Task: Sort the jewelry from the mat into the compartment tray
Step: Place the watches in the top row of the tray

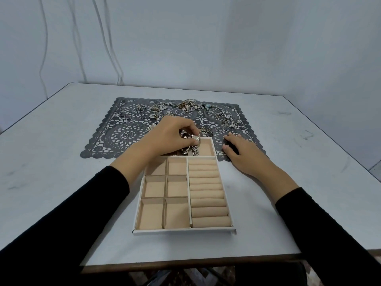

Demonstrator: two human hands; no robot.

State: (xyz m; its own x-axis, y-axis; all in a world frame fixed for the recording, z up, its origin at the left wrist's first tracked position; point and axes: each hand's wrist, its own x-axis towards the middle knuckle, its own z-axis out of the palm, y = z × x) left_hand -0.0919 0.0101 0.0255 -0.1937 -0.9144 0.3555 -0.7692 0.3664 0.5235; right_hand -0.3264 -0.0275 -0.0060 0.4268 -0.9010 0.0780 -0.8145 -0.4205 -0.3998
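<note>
Gripping a metal watch in its curled fingertips, the left hand is over the long compartment at the far edge of the tray, and the watch's linked band hangs down into that compartment. More dark metal shows under the palm, too hidden to tell what it is. The right hand lies flat with straight fingers, holding nothing, on the near right part of the mat, just beside the tray's far right corner and apart from the watch. The tray sits in the middle of the desk, its far edge overlapping the mat's near edge; its six square compartments on the left and the padded rolls on the right hold nothing. The rest of the jewelry, rings, chains, bracelets and a strand of beads, is spread along the mat's far edge, well beyond both hands, with a few hoops lying between the hands.
</note>
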